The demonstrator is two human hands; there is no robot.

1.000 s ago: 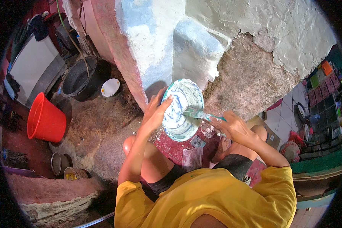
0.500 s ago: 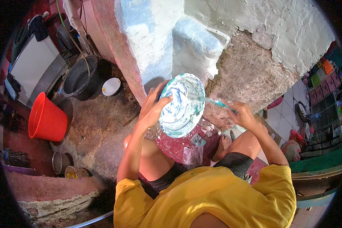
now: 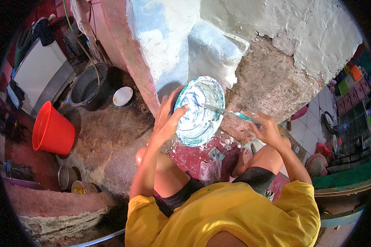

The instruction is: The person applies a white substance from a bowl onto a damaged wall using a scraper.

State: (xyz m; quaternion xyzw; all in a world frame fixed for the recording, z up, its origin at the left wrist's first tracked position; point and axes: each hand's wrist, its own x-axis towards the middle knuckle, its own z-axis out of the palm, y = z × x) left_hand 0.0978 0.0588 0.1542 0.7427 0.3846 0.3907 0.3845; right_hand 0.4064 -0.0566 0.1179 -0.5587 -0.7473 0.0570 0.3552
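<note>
A wide bowl with a teal-streaked rim is tilted toward me above the red floor patch. White paste swirled with blue coats its inside. On the bowl's left side, my left hand is closed around the rim, thumb over the inner edge and the other fingers mostly hidden behind. My right hand grips the teal handle of a slim tool. Its narrow grey blade reaches into the bowl and touches the paste; the tip's shape is partly lost in the white.
Ahead stands a wall partly coated white, beside bare rough concrete. At left are a red bucket, a black tub and a small white dish. Two flat scraps lie between my legs. Shelved goods line the right.
The tool's blade has shifted across the paste, and more of its grey length shows now. The bowl has moved slightly right and up; both hands keep their hold.
</note>
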